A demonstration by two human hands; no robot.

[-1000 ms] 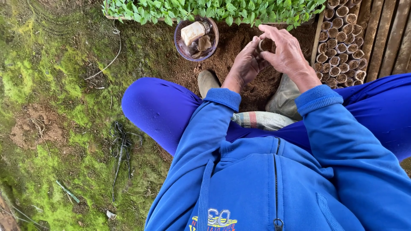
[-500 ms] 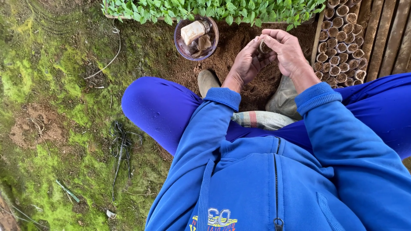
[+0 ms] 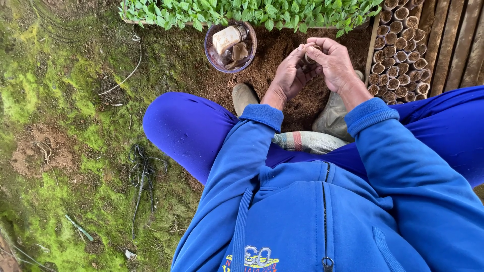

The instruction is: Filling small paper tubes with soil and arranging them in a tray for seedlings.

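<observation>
Head view: left hand (image 3: 290,75) and right hand (image 3: 333,63) around small pot (image 3: 308,53).

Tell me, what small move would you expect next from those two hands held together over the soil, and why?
Probably the right hand lowers the small soil-filled tube toward the rows of tubes on the right. Both it and the left hand pinch the tube above the loose soil heap, and it looks about full, though the fingers hide most of it.
</observation>
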